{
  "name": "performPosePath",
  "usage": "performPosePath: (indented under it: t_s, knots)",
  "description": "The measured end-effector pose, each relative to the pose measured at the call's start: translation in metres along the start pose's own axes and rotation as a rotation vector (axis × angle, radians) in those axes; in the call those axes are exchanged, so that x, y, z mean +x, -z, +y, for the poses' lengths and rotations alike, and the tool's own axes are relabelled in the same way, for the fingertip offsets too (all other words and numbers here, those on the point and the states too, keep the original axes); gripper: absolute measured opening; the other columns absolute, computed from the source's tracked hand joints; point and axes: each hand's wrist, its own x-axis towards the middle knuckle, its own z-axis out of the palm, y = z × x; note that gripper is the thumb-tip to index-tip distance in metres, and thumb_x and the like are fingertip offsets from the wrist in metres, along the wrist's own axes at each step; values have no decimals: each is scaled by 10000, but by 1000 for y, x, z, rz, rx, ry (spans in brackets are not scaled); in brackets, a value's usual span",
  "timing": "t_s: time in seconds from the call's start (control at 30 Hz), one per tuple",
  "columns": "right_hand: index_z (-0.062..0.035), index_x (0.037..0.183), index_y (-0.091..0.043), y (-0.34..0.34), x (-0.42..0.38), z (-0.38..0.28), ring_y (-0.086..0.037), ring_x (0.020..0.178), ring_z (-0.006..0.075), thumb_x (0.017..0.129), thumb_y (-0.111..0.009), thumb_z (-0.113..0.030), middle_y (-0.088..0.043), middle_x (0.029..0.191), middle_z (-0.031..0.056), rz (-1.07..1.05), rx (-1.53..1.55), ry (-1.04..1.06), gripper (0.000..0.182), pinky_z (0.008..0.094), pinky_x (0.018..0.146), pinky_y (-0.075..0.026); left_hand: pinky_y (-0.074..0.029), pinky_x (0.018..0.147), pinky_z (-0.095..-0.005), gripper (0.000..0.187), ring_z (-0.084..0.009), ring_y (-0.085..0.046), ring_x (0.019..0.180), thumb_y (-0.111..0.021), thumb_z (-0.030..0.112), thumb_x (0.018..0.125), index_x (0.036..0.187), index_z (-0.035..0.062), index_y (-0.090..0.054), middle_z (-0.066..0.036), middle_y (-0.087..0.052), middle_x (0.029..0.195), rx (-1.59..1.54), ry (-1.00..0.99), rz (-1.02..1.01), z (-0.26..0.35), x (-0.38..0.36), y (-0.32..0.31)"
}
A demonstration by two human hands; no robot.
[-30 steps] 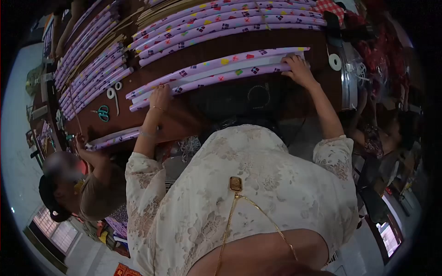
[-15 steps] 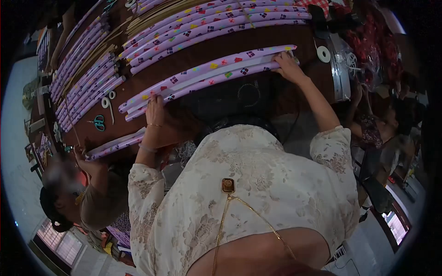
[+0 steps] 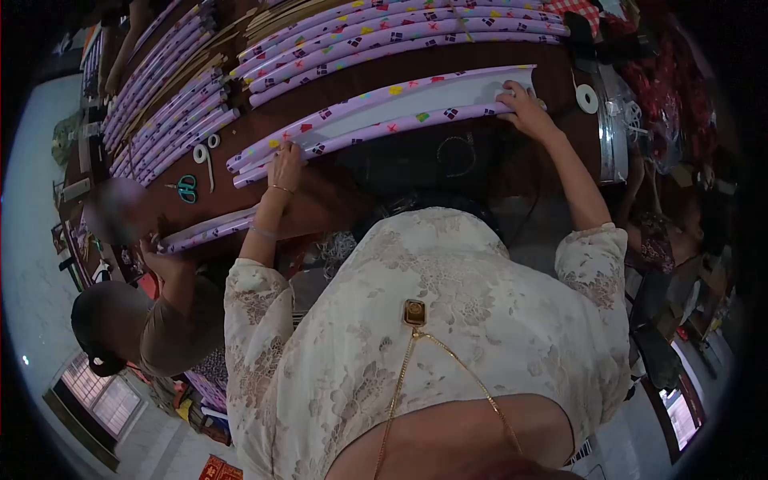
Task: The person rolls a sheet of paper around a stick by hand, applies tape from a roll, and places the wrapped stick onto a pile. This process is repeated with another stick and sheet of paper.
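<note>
My right hand, fingers half curled, holds a glossy lilac, white-backed paper roll on the brown table; my left hand's bunched fingers touch it, pinching or not I can't tell. Patterned lilac tubes lie beyond; red paper far below bears unreadable gold marks.

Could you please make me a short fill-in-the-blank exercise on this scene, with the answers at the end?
1. The left hand and right hand touch partly unrolled purple paper, whose inner side is ____.
2. The teal-handled tool lying on the brown table is a pair of ____.
3. The single white roll near the red-checked cloth's side of the table is nearest the ____ hand.
4. The pendant hangs on a ____-coloured chain.

Missing words: white; scissors; right; gold.
</note>
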Motion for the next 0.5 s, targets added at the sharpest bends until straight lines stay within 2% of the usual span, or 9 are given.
performPosePath:
  t_s: [0.23,0.43,0.5]
  knots:
    - [-108,989,-539,10,1,-8,-436,1041,371,740,-624,-214,-404,1204,84,-30,11,-35,284,446,877,-364,-483,693,-404,243,-337,-565,834,-605,152,732,902,32,-480,-145,-508,991,-18,-31,25,-1,-1,0]
    - [-111,998,-528,7,1,-5,-429,1080,326,749,-613,-205,-401,1200,99,-28,-26,-1,280,470,919,-313,-483,690,-402,146,-333,-566,830,-506,107,766,894,40,-491,-140,-512,990,-22,-13,30,-3,-5,-6]
    - [-113,1023,-530,6,0,-4,-434,1063,336,771,-602,-197,-402,1194,109,-3,-45,9,276,550,928,-268,-481,693,-406,137,-322,-563,839,-462,98,775,896,43,-496,-133,-519,979,-16,-47,97,-4,-8,-12]
